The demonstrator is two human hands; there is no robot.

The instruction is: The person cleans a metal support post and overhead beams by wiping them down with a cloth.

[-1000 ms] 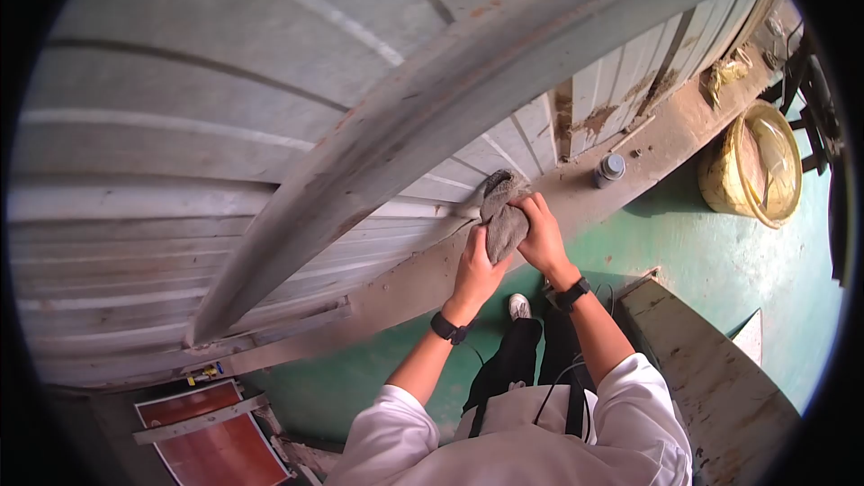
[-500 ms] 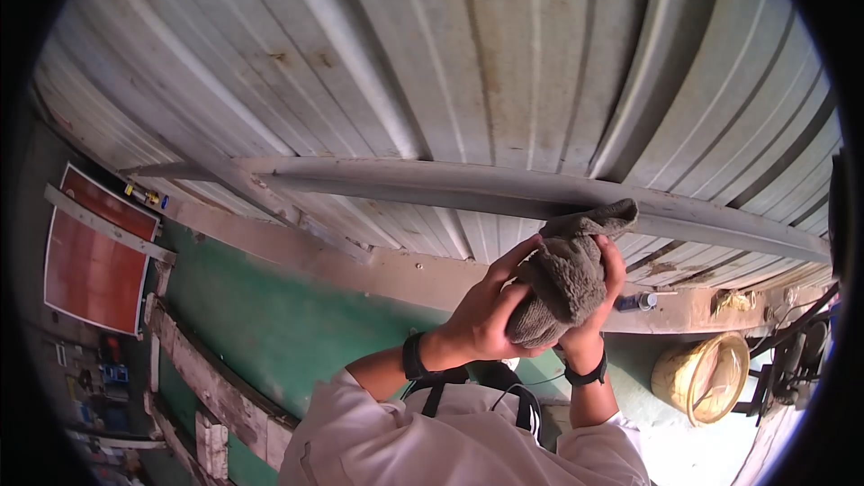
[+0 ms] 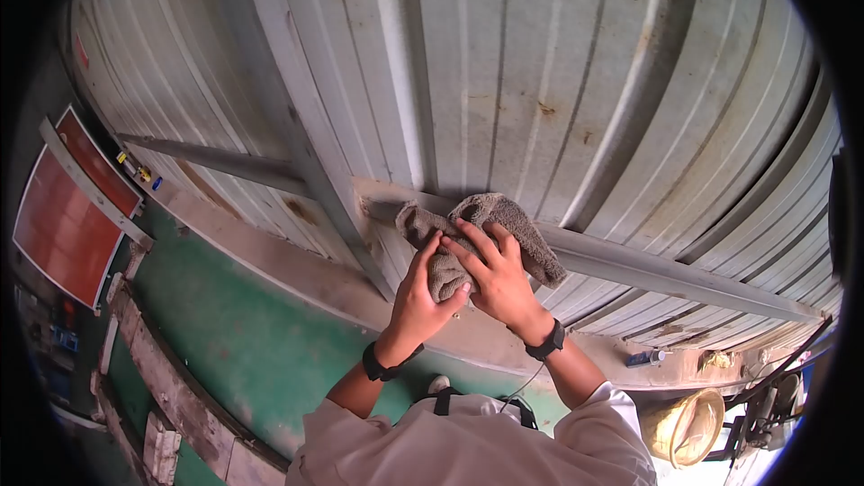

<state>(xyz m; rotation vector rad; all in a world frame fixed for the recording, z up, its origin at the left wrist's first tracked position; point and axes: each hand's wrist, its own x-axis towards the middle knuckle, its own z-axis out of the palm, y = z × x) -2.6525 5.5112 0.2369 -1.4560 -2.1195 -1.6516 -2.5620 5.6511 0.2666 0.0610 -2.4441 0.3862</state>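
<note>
Grey cloth (image 3: 525,232) is lying under the splayed right hand (image 3: 504,286), left hand (image 3: 418,304) gripping it, long axis slanting down rightward.

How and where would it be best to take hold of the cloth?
Probably by its loose end, coming from the person's right: the cloth sticks out there, uncovered and folded, so it can likely be pinched. The left hand and right hand cover much of its middle.

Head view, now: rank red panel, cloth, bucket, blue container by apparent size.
1. Red panel
2. Cloth, partly covered
3. Bucket
4. Blue container, clearly smallest
</note>
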